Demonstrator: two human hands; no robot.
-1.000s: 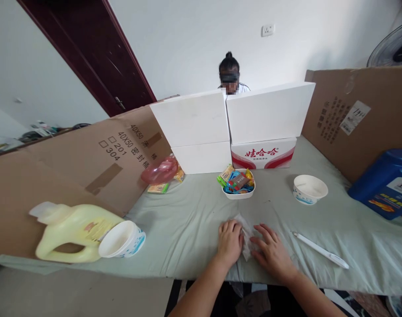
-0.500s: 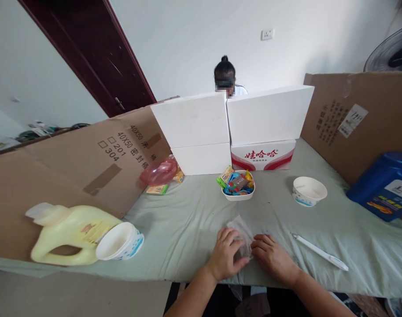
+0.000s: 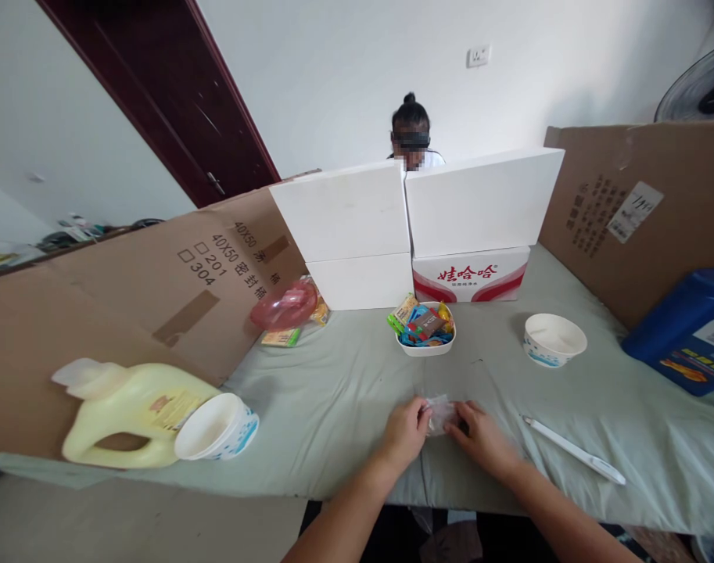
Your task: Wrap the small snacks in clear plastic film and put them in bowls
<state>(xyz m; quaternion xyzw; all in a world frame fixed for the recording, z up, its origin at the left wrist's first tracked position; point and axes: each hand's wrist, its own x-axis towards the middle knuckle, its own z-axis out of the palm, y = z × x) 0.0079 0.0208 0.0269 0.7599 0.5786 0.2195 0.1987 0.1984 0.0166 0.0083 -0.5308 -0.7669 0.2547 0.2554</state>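
Observation:
A small clear plastic bag (image 3: 440, 416), crumpled, is stretched between my hands close to the table's front edge. My left hand (image 3: 408, 427) pinches its left side between thumb and fingers. On the other side, my right hand (image 3: 479, 435) grips it with the fingers curled. What the bag contains, if anything, cannot be made out. Beyond the hands stands a white bowl (image 3: 428, 351) heaped with small wrapped snacks (image 3: 425, 324). A white pen-like stick (image 3: 573, 450) lies to the right of my right hand.
White boxes (image 3: 357, 234) are stacked across the back, with a person (image 3: 411, 133) behind them. Cardboard walls (image 3: 127, 289) flank the table. At left are a yellow jug (image 3: 127, 410), paper bowls (image 3: 216, 428) and a red bowl (image 3: 285, 306); at right, a paper bowl (image 3: 554, 341) and blue jug (image 3: 688, 336).
Both hands have moved slightly forward and closed on the plastic bag. Before, it lay longer and flatter between looser fingers; now it is bunched smaller. The view has shifted slightly.

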